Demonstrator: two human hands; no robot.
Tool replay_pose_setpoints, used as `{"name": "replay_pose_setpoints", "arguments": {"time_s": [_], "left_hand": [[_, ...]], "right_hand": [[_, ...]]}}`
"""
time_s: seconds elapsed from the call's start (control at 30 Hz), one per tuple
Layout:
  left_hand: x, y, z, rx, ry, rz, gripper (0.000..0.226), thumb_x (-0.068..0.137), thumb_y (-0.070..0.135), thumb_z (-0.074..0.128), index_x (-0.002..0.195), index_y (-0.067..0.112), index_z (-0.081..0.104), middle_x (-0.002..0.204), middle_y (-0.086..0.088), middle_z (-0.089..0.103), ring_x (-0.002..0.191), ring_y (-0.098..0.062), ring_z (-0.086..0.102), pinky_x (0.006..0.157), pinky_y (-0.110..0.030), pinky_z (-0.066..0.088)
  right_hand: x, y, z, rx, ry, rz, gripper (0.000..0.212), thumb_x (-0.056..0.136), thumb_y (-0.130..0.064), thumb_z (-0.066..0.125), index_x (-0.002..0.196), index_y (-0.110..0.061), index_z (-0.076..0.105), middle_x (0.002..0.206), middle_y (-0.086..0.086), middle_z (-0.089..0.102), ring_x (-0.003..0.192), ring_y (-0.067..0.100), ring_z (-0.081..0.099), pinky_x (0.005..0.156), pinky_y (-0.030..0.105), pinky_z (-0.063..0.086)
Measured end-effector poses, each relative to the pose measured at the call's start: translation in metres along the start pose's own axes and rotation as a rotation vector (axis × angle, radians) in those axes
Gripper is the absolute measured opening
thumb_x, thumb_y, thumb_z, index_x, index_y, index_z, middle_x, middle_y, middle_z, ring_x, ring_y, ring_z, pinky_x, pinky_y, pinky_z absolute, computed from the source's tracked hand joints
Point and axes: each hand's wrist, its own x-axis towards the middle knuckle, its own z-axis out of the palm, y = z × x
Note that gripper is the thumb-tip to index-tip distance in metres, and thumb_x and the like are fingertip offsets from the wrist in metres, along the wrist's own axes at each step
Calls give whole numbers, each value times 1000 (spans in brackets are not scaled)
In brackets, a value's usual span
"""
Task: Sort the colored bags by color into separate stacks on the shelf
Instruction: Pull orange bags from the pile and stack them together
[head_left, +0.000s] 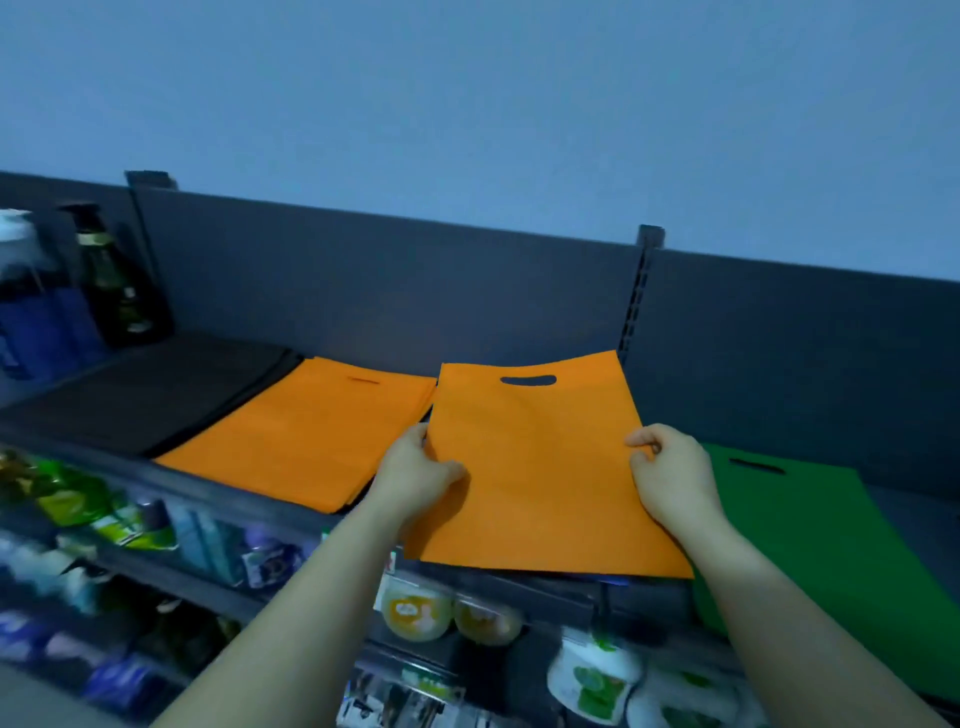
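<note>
Writing: labels on the goods below the shelf (156, 470) are blurred, and no brand or word can be read. A leaf-green print is seen on a white tub (592, 675). An orange-and-white face is seen on two round jars (415, 613). A gold band is noted on the dark green bottle (111, 280) at the far left of the top shelf. The text on it is too small to tell.

Hands: both forearms are extended forward and upward from the lower edge of the view. The left hand (415, 475) is set on the left edge of an orange bag (540, 467). The thumb is laid on the upper face and the fingers are curled beneath the edge. The right hand (670, 478) is set on the right edge. The edge is pinched between the bent thumb and the curled forefinger. The remaining fingers are hidden under the fabric.

Position: the held orange bag is kept flat and spread between the two hands. Its handle cut-out is turned away from the person. Its near edge overhangs the shelf front. Whether it rests on the shelf cannot be told. It lies between the orange stack (301, 436) on its left and a green bag (810, 519) on its right. The green bag's left part is covered by it. A black stack (140, 395) lies just beside the orange stack, further left.
</note>
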Motion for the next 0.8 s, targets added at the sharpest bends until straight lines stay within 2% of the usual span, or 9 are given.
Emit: {"name": "replay_pose_setpoints", "arguments": {"time_s": [0.1, 0.23, 0.33, 0.4, 0.47, 0.53, 0.63, 0.8], "left_hand": [[8, -22, -53, 14, 11, -36, 45, 85, 12, 67, 126, 17, 50, 105, 1, 58, 95, -24, 56, 81, -35, 45], [21, -47, -109, 56, 93, -64, 46, 83, 10, 69, 127, 15, 54, 90, 2, 59, 88, -24, 59, 78, -33, 47], [33, -61, -139, 95, 160, -87, 49, 85, 12, 69, 131, 12, 52, 98, -2, 55, 88, -24, 55, 77, -32, 44], [41, -68, -155, 132, 190, -94, 53, 86, 14, 68, 135, 10, 48, 110, -7, 56, 96, -27, 55, 81, -32, 42], [50, -74, -169, 189, 221, -90, 55, 88, 14, 66, 138, 9, 45, 125, -12, 55, 106, -28, 54, 83, -32, 41], [60, -81, -181, 240, 254, -87, 54, 88, 14, 66, 138, 10, 46, 129, -12, 54, 107, -26, 53, 82, -31, 40], [79, -95, -197, 308, 298, -93, 56, 87, 15, 66, 139, 12, 46, 135, -11, 52, 120, -27, 50, 92, -34, 41], [110, -118, -217, 358, 270, -101, 53, 89, 14, 64, 139, 12, 46, 139, -11, 49, 125, -29, 48, 98, -37, 42]], "right_hand": [[-8, -36, 42, 52, -11, 7, 26, 94, -5, 47, 112, -13, 64, 122, 3, 60, 84, 12, 48, 64, 26, 41], [-17, -75, 90, 92, -45, 15, 26, 94, -5, 46, 112, -12, 64, 123, 3, 60, 101, 18, 55, 75, 29, 43], [-16, -99, 121, 103, -89, 2, 25, 95, -5, 46, 113, -11, 63, 124, 3, 59, 113, 21, 55, 81, 27, 43], [-12, -112, 140, 106, -113, -20, 25, 95, -6, 47, 113, -12, 63, 125, 4, 59, 114, 21, 54, 83, 28, 43], [-7, -124, 159, 89, -136, -36, 25, 95, -7, 48, 114, -13, 62, 125, 3, 59, 112, 21, 55, 79, 26, 42], [-3, -132, 176, 65, -166, -57, 24, 96, -10, 47, 115, -14, 61, 124, 2, 58, 104, 18, 55, 75, 27, 42], [0, -142, 201, 30, -200, -100, 23, 96, -12, 48, 114, -16, 60, 119, 2, 59, 86, 12, 48, 72, 28, 45], [-2, -152, 229, -52, -232, -139, 25, 95, -15, 49, 119, -17, 57, 123, 2, 57, 90, 15, 51, 76, 32, 49]]}}
